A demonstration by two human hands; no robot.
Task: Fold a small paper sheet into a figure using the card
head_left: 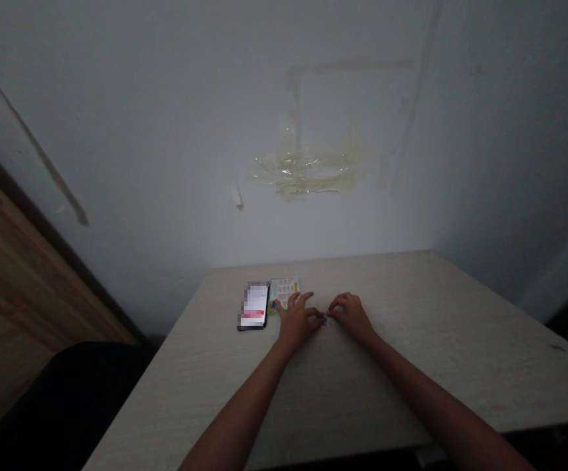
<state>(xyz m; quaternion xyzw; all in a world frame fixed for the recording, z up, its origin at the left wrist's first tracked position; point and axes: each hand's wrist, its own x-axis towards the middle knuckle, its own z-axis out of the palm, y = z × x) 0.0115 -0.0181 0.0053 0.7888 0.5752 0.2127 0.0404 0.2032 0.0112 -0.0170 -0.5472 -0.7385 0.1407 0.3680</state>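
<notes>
Between my two hands, low on the tabletop, is a tiny bluish-white piece (326,319), too small and dim to name. My left hand (296,320) pinches at its left side with thumb and index finger, its other fingers spread over the edge of a printed card or booklet (284,286). My right hand (352,315) meets the piece from the right, thumb and fingertips pressed together. Colourful printing and rows of small pictures show on the booklet, whose lower part my left hand partly covers.
A phone (254,306) with a lit, partly blurred screen lies left of the booklet. The pale wooden table (411,373) meets a wall (176,163) bearing yellowed tape (313,171). At the left are a dark rounded shape (82,392) and wooden boards (9,248).
</notes>
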